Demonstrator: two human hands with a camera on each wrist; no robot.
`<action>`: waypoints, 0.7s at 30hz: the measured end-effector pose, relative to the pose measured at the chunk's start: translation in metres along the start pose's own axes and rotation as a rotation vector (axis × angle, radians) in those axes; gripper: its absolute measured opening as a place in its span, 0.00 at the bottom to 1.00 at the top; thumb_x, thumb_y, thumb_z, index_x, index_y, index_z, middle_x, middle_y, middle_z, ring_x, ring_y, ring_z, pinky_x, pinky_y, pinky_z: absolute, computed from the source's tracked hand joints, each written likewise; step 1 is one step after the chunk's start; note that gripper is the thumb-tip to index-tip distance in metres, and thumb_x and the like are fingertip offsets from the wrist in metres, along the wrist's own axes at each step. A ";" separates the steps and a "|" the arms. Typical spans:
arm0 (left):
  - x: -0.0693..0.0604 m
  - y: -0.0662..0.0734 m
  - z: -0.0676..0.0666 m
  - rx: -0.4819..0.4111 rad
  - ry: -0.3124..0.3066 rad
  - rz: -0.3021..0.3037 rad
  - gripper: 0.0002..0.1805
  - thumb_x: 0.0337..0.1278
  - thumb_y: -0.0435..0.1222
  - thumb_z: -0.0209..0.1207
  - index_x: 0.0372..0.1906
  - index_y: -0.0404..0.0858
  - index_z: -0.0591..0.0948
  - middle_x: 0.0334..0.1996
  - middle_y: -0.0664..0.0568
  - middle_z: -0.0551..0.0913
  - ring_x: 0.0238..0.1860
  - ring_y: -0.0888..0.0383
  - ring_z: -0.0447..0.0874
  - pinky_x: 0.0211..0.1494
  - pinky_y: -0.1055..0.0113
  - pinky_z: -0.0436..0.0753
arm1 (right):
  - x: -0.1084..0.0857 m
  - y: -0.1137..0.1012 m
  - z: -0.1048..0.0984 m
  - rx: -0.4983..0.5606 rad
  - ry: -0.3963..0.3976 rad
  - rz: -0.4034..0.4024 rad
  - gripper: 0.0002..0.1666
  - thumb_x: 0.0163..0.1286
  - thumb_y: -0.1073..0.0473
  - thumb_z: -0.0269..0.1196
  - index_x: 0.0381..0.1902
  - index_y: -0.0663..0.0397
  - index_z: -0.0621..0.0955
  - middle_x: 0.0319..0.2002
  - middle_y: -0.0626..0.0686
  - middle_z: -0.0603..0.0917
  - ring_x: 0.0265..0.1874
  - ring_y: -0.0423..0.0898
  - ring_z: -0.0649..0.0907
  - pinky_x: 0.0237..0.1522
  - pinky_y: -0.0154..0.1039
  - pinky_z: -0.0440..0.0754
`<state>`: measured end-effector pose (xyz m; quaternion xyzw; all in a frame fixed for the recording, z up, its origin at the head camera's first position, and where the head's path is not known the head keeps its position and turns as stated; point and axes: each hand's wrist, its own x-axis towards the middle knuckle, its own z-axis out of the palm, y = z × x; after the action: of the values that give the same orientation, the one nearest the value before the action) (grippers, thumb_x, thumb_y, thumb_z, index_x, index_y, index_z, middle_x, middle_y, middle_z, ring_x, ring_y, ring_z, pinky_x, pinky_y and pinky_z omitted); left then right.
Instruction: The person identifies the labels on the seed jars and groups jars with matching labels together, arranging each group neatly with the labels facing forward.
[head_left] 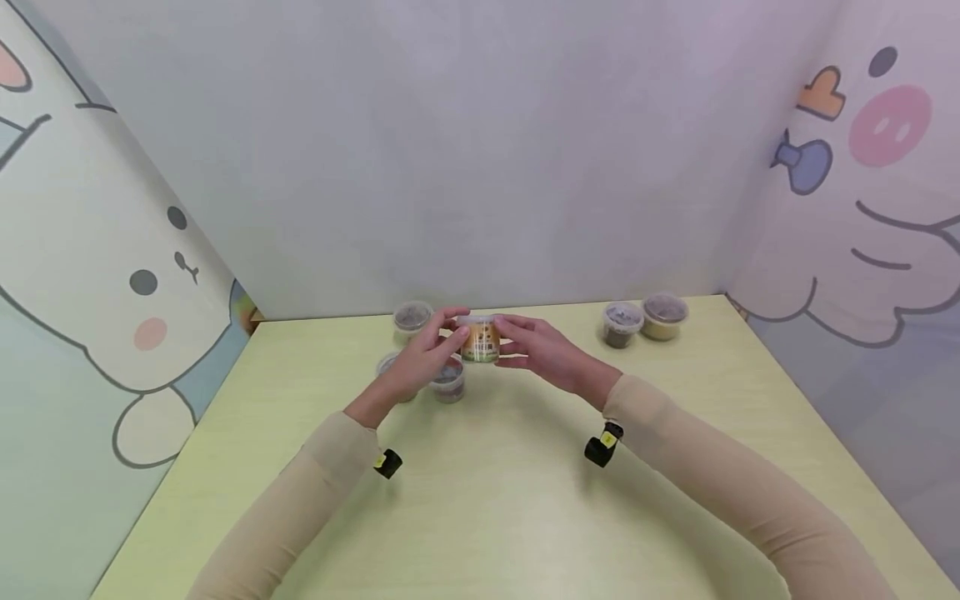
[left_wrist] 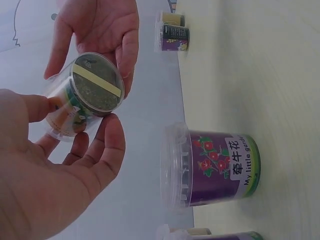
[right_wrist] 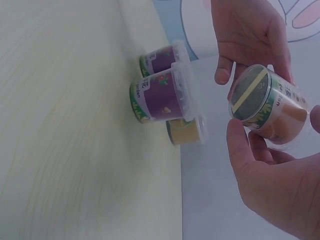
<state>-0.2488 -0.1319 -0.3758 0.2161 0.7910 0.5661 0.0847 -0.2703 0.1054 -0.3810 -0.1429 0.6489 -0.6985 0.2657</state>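
Observation:
Both hands hold up a small clear cup with an orange and green label (head_left: 481, 340), above the table. My left hand (head_left: 417, 360) grips its left side, thumb on the label; in the left wrist view the left hand (left_wrist: 65, 165) curls its fingers around the cup (left_wrist: 87, 97). My right hand (head_left: 550, 353) pinches the other side, and in the right wrist view the right hand (right_wrist: 280, 185) has its fingers at the base and side of the cup (right_wrist: 272, 107). The cup's dark underside with a pale yellow strip faces both wrist cameras.
Behind and below my left hand stand several lidded cups, among them a purple one (left_wrist: 220, 167) and one near the back edge (head_left: 412, 318). Two more lidded cups (head_left: 622, 323) (head_left: 663, 316) stand at the back right of the pale yellow table (head_left: 510, 500). A curtain (head_left: 465, 150) hangs behind.

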 end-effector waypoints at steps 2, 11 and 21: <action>0.000 0.000 -0.002 0.020 -0.012 -0.006 0.28 0.80 0.46 0.48 0.75 0.37 0.61 0.58 0.39 0.69 0.49 0.45 0.79 0.53 0.42 0.82 | 0.002 0.000 0.000 -0.010 -0.001 0.007 0.38 0.80 0.41 0.54 0.74 0.61 0.65 0.65 0.60 0.73 0.62 0.55 0.78 0.65 0.48 0.76; 0.015 0.006 -0.026 0.115 -0.121 -0.082 0.25 0.77 0.46 0.53 0.71 0.41 0.66 0.60 0.41 0.72 0.54 0.43 0.80 0.56 0.45 0.82 | 0.016 -0.017 -0.006 -0.099 -0.011 0.062 0.36 0.80 0.43 0.55 0.75 0.59 0.65 0.64 0.58 0.76 0.62 0.54 0.79 0.65 0.48 0.75; 0.034 0.010 -0.057 0.227 -0.156 -0.148 0.22 0.71 0.38 0.60 0.65 0.41 0.70 0.59 0.42 0.73 0.52 0.43 0.79 0.48 0.54 0.81 | 0.042 -0.024 0.007 -0.081 -0.007 0.074 0.37 0.79 0.54 0.57 0.79 0.52 0.57 0.72 0.56 0.68 0.71 0.57 0.69 0.62 0.60 0.75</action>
<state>-0.2983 -0.1639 -0.3432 0.2087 0.8547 0.4468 0.1626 -0.3057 0.0765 -0.3629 -0.1317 0.6807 -0.6608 0.2876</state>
